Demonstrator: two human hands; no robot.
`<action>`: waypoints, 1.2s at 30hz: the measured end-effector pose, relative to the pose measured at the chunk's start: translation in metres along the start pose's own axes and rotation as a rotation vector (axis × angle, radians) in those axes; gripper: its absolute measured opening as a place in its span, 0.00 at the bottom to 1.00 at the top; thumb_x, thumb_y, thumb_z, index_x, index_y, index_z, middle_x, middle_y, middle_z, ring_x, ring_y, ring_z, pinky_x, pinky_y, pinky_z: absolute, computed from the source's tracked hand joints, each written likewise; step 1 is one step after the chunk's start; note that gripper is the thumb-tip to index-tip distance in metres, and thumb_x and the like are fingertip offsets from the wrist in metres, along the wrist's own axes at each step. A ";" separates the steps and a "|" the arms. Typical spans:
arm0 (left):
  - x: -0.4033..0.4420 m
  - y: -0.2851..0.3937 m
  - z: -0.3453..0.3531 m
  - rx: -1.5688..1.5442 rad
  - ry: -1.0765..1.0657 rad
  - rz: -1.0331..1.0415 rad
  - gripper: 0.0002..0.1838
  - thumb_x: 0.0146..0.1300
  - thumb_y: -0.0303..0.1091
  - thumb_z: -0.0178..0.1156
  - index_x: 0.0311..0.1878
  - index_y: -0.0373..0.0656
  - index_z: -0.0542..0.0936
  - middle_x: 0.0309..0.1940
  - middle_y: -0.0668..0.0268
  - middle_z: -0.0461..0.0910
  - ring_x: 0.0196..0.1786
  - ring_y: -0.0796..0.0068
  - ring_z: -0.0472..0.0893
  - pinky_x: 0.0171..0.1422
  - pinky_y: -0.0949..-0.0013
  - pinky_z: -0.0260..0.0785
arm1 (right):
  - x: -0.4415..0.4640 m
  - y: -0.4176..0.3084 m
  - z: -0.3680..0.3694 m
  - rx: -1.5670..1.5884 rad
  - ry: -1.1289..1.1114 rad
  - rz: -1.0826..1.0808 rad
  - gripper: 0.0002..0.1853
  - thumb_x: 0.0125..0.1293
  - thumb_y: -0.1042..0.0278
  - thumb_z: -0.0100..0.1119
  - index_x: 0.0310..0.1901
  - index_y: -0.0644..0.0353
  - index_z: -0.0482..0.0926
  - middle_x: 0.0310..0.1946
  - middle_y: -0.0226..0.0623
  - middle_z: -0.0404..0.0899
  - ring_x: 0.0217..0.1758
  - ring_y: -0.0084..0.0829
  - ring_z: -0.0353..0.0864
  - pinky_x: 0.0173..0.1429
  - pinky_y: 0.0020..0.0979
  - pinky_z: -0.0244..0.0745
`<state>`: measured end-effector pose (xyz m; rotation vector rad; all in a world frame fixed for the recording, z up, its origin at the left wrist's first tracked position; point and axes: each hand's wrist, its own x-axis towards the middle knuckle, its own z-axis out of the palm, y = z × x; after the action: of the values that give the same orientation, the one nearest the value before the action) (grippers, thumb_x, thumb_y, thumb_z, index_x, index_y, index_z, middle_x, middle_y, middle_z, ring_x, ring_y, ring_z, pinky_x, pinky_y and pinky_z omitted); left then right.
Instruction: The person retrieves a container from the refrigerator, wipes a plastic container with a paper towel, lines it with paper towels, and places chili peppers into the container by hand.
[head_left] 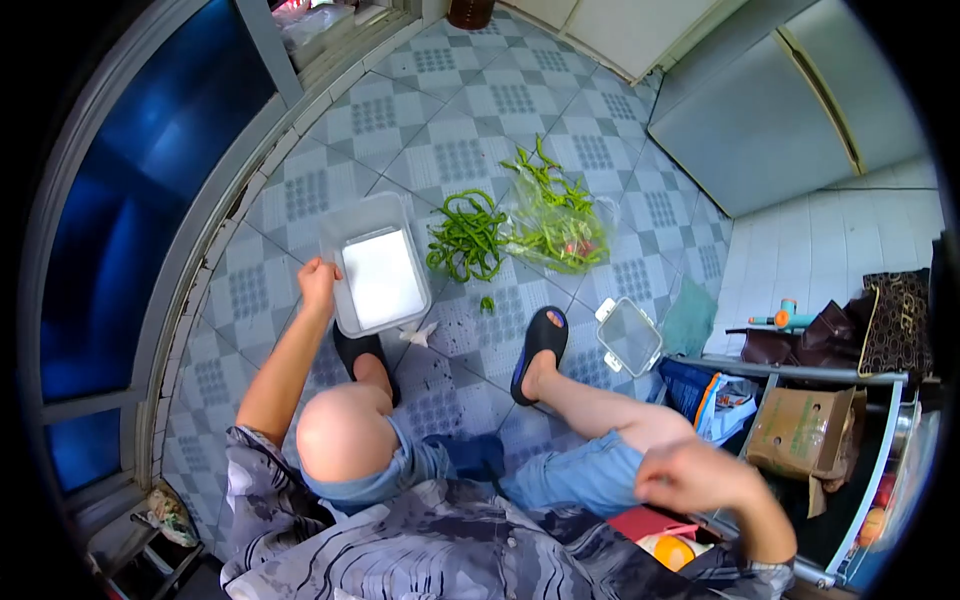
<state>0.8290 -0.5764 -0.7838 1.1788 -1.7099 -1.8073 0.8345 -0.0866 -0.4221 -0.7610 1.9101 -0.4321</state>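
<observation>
A patterned shirt [420, 545] lies nearest. The left hand [318, 284] pinches the side of a clear container [364, 216] on the floor [430, 135], near green vegetables [467, 236]; the right hand [692, 476] curls loosely by a knee [656, 432], its hold impossible to tell.

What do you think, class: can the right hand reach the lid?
Probably yes: the right hand looks empty and the lid lies uncovered on the floor, though the right leg juts between.
</observation>
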 end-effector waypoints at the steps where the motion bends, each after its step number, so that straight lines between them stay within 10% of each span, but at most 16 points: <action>1: -0.005 0.006 0.003 0.011 0.014 -0.033 0.05 0.38 0.22 0.49 0.12 0.41 0.69 0.12 0.70 0.66 0.20 0.79 0.64 0.24 0.72 0.52 | 0.010 0.007 -0.025 -0.013 0.084 0.014 0.07 0.57 0.65 0.56 0.29 0.59 0.79 0.24 0.41 0.77 0.30 0.41 0.78 0.34 0.35 0.72; 12: 0.025 -0.068 0.028 -0.060 0.143 -0.079 0.05 0.39 0.21 0.49 0.15 0.42 0.69 0.15 0.72 0.68 0.21 0.81 0.64 0.25 0.74 0.53 | 0.262 0.273 -0.103 -0.264 0.733 0.157 0.11 0.55 0.70 0.55 0.39 0.64 0.77 0.35 0.47 0.78 0.39 0.46 0.77 0.44 0.39 0.73; 14: 0.043 -0.103 0.014 -0.058 0.070 -0.056 0.10 0.62 0.27 0.47 0.28 0.38 0.76 0.21 0.68 0.74 0.25 0.79 0.71 0.33 0.74 0.66 | 0.308 0.292 -0.099 -0.347 0.826 0.146 0.18 0.55 0.70 0.56 0.48 0.64 0.73 0.43 0.48 0.76 0.47 0.47 0.75 0.52 0.40 0.70; 22: 0.047 -0.107 0.019 -0.011 0.044 -0.046 0.10 0.65 0.30 0.48 0.31 0.36 0.77 0.39 0.61 0.80 0.35 0.76 0.75 0.41 0.71 0.69 | 0.470 0.297 -0.093 -0.035 1.064 0.266 0.42 0.51 0.54 0.64 0.63 0.68 0.59 0.53 0.52 0.71 0.60 0.49 0.65 0.63 0.42 0.60; 27: 0.024 -0.089 0.046 -0.054 0.059 -0.070 0.07 0.59 0.26 0.49 0.29 0.37 0.76 0.43 0.60 0.79 0.39 0.74 0.76 0.41 0.74 0.67 | 0.488 0.270 -0.055 -0.199 0.903 0.239 0.30 0.51 0.60 0.62 0.58 0.55 0.70 0.40 0.42 0.80 0.45 0.44 0.73 0.52 0.40 0.64; 29: 0.014 -0.075 0.061 -0.133 0.166 -0.022 0.08 0.45 0.19 0.46 0.17 0.43 0.68 0.17 0.72 0.69 0.22 0.82 0.64 0.28 0.77 0.55 | 0.485 0.272 -0.039 -0.284 0.900 0.221 0.23 0.51 0.65 0.59 0.53 0.51 0.75 0.37 0.39 0.80 0.42 0.42 0.73 0.50 0.40 0.64; 33: 0.016 -0.091 0.063 -0.143 0.181 -0.052 0.08 0.46 0.19 0.46 0.17 0.43 0.68 0.17 0.72 0.69 0.23 0.82 0.65 0.28 0.77 0.56 | 0.462 0.292 0.000 -0.438 0.895 0.172 0.16 0.47 0.73 0.54 0.38 0.45 0.84 0.29 0.29 0.78 0.37 0.35 0.72 0.45 0.37 0.61; 36: 0.024 -0.118 0.045 -0.023 0.048 -0.113 0.06 0.56 0.24 0.47 0.26 0.38 0.74 0.46 0.59 0.78 0.43 0.72 0.76 0.42 0.73 0.67 | 0.439 0.324 0.023 -0.472 0.926 0.143 0.15 0.47 0.72 0.55 0.35 0.43 0.85 0.25 0.28 0.75 0.36 0.32 0.71 0.46 0.36 0.60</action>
<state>0.8116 -0.5449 -0.9072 1.3229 -1.6208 -1.8434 0.6172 -0.1424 -0.9197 -0.7789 2.9858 -0.2528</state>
